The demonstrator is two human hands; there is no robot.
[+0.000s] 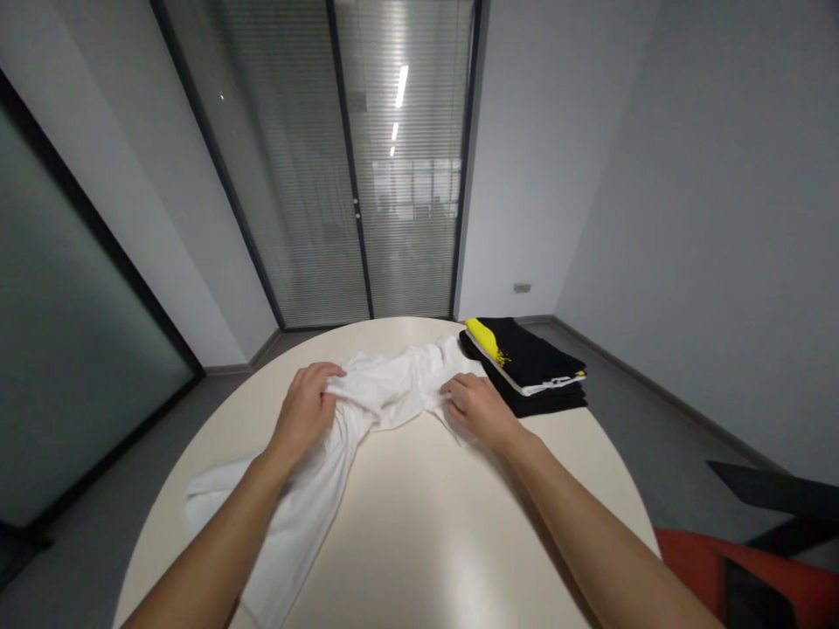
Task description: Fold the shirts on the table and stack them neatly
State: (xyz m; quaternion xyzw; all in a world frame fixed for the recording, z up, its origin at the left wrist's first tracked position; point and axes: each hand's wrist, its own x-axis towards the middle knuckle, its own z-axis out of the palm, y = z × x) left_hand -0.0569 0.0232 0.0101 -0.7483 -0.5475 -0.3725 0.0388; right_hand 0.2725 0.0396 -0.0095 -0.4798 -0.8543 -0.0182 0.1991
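On the round, cream-coloured table (419, 524) lay one white garment (308, 489), crumpled and spread from the table's left edge up toward its far side. Two bare hands worked on it. The left hand (305, 411) was closed on a bunch of the white cloth, fingers curled over a fold near the garment's middle. The right hand (477, 404) rested on the garment's right end, fingers bent and pinching the fabric against the tabletop. Both forearms reached in from the near edge, well apart from each other.

Just beside the right hand, at the table's far right, sat one stack of folded clothes (530, 367): black pieces, with a yellow patch on the top one and a thin white layer showing between them; how many pieces it held could not be told. Beyond the table stood two glass door panels with blinds (354, 175). At the lower right corner showed one red seat (747, 577).
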